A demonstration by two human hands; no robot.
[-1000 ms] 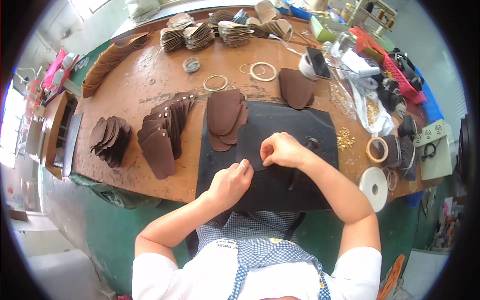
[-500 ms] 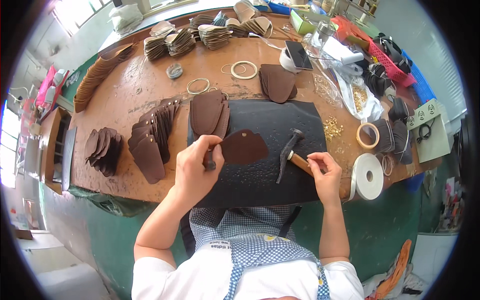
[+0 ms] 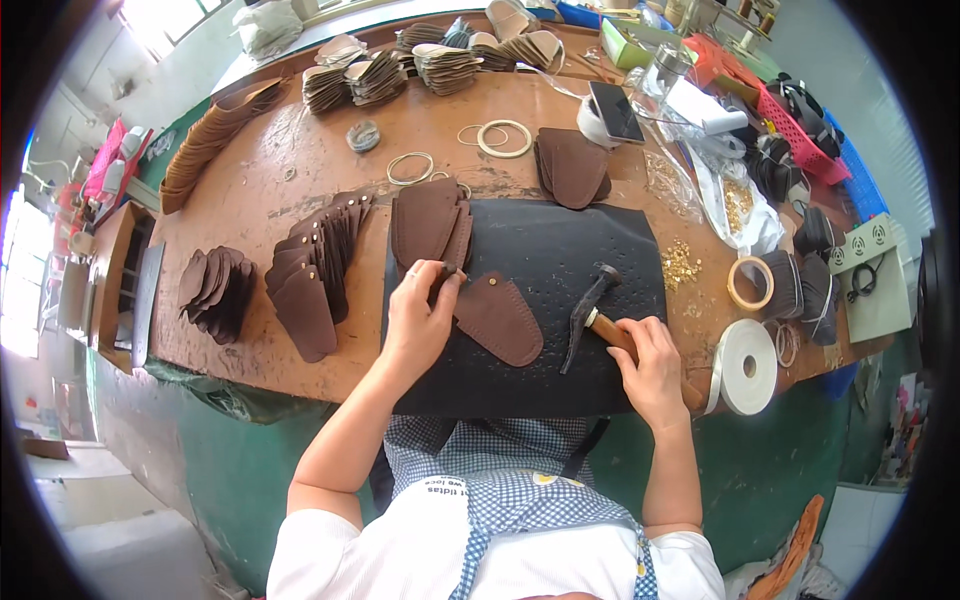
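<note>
My left hand [image 3: 420,318] is closed at the left part of the black mat [image 3: 510,235], its fingers round a short dark rod-like tool [image 3: 440,284] that is mostly hidden. Beside its fingertips a brown leather piece [image 3: 503,322] lies flat, with stitch holes along its rim and a small brass-coloured stud at its top. My right hand [image 3: 655,365] grips the wooden handle of a hammer [image 3: 588,305], whose dark head rests on the mat. Just beyond my left hand is a stack of brown leather pieces [image 3: 425,228], partly on the mat.
Fanned leather pieces [image 3: 305,310] and a darker pile [image 3: 215,295] lie on the left. Another leather stack [image 3: 572,170] is beyond the mat. Brass studs [image 3: 681,265], a tape ring [image 3: 750,284] and a white roll [image 3: 735,375] sit to the right. A phone [image 3: 616,112] lies farther back.
The leather piece has gone from my left fingers to flat on the mat, turned with its stitch-holed side up. My right hand has taken a fuller grip on the hammer handle.
</note>
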